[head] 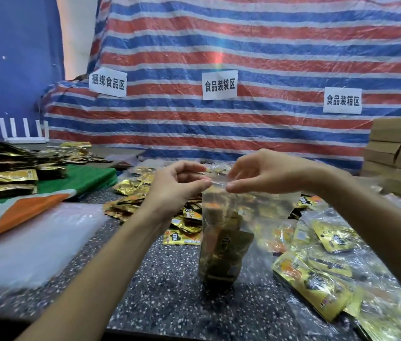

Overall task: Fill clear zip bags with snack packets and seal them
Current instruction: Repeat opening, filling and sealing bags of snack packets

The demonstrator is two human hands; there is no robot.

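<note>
Pinching filled zip bag (221, 242) top, fingertip grip of my left hand (179, 185) and right hand (266, 173), seal likely unfinished, loose packets (317, 284) left to bag.

The dark speckled stone tabletop (160, 308) lies bare only in a strip at front centre, between the forearms; the clear plastic zip bag (221, 242) stands upright in the middle of that strip, pinched at its top by the left hand (177, 185) and right hand (268, 174), so free passage runs to either side of it; a flat stack of translucent plastic sheets (34, 242) covers the table on the left; a heap of loose gold foil snack packets (135, 195) blocks the ground behind the bag; filled clear bags of yellow packets (329, 279) crowd the right; a stack of brown cardboard boxes (396, 148) walls the far right; a red, white and blue striped tarpaulin (219, 119) closes the back.
</note>
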